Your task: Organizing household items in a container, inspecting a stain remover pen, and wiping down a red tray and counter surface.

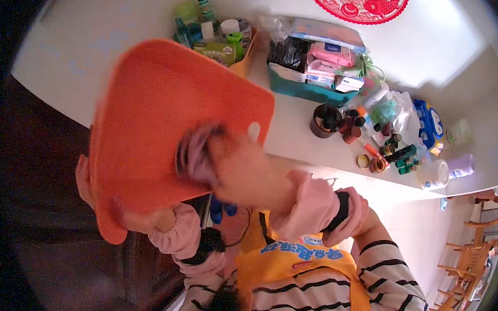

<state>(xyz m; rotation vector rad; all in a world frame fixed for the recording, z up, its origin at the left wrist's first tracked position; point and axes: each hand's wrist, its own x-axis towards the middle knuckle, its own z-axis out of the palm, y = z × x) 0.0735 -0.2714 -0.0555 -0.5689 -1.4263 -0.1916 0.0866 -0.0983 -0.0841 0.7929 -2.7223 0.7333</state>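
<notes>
An orange plastic storage bin (159, 90) is tilted, with its hollow inside facing me. My left hand (144, 221) grips its lower-left rim, fingers curling around the outside. Inside the bin, my right hand (246, 166) is blurred by motion and presses a crumpled striped cloth (195, 156) against the wall or bottom. The cloth looks greyish purple with dark stripes. A pale oval handle hole (254, 131) shows near the bin's right edge.
Along the white counter (292, 143) stand a yellow-orange basket of bottles (242, 67), a teal basket (313, 91) holding packets, a dark cup (326, 121), and several small bottles and jars. An open jar (377, 164) sits near the front edge, beside a white container (436, 175).
</notes>
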